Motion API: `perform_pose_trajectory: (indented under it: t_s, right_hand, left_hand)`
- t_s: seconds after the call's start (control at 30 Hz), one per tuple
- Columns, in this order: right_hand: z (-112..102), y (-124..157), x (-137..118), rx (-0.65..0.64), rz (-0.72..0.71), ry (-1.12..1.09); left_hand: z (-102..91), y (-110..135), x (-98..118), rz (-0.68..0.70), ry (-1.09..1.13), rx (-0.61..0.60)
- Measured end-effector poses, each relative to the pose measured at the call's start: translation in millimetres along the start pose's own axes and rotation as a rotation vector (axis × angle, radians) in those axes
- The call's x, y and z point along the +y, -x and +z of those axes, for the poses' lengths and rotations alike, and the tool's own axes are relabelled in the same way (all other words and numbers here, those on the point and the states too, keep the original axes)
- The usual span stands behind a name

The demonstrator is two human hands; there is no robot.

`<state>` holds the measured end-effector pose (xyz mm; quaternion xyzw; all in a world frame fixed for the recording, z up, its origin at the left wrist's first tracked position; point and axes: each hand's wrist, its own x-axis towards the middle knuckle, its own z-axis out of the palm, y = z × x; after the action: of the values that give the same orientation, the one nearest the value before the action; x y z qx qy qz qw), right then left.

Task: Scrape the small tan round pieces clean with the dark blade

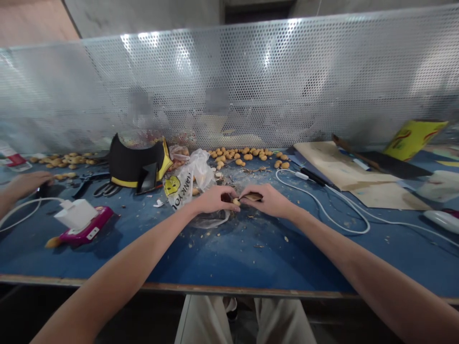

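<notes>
Near the middle of the table, my left hand (219, 199) pinches a small tan nut-like piece (236, 202) between thumb and fingers. My right hand (267, 199) is closed around a slim tool with a brown handle (253, 196), whose dark tip touches or nearly touches the piece; its exact kind is too small to make out. Under and behind my left hand lies a crumpled clear plastic bag (184, 184) with a yellow smiley print. Pale chips and dust are scattered on the blue table (222, 263) around both hands.
Several tan nut-like pieces (247, 154) lie along the perforated metal screen (258, 86). A black-and-yellow visor-like object (134, 160) and a magenta power strip (88, 227) with white plug are left. Another person's hand (27, 184) is far left. A white cable (322, 212) and cardboard (373, 188) lie right.
</notes>
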<state>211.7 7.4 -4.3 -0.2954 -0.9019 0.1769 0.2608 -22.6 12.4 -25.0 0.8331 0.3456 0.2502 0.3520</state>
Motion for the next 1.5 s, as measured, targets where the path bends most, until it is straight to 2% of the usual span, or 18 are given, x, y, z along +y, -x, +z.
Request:
perform_pose_trajectory:
  t_s: [0.33, 0.5, 0.73, 0.87, 0.93, 1.1, 1.2, 1.37, 1.5]
  right_hand:
    - [0, 0, 0, -0.013, -0.001, 0.018]
    - [-4, 0, 0, 0.008, 0.024, 0.120]
    - [-2, -2, 1, 0.004, 0.009, 0.087]
    - [-4, -1, 2, 0.053, 0.067, 0.180]
    - [-4, -1, 2, 0.068, 0.070, 0.155]
    - [-4, -1, 2, 0.002, 0.021, 0.101]
    - [-4, -1, 2, 0.022, 0.042, 0.183]
    - [-5, -1, -1, 0.018, 0.012, 0.130]
    - [-6, 0, -1, 0.020, 0.021, 0.191]
  left_hand:
    - [-1.9, 1, 4, -0.005, -0.006, -0.014]
    - [-1.6, 2, 5, -0.018, 0.016, -0.011]
    - [-1.7, 1, 6, -0.012, -0.006, -0.005]
    - [-1.1, 1, 5, -0.016, 0.010, -0.015]
    - [-0.9, 1, 4, -0.020, 0.002, -0.010]
    - [-0.3, 0, 1, 0.004, -0.010, 0.007]
    - [0.3, 0, 2, 0.005, -0.003, 0.005]
    - [0.7, 1, 10, -0.002, -0.028, 0.023]
    - [1.9, 2, 12, 0.000, -0.039, 0.036]
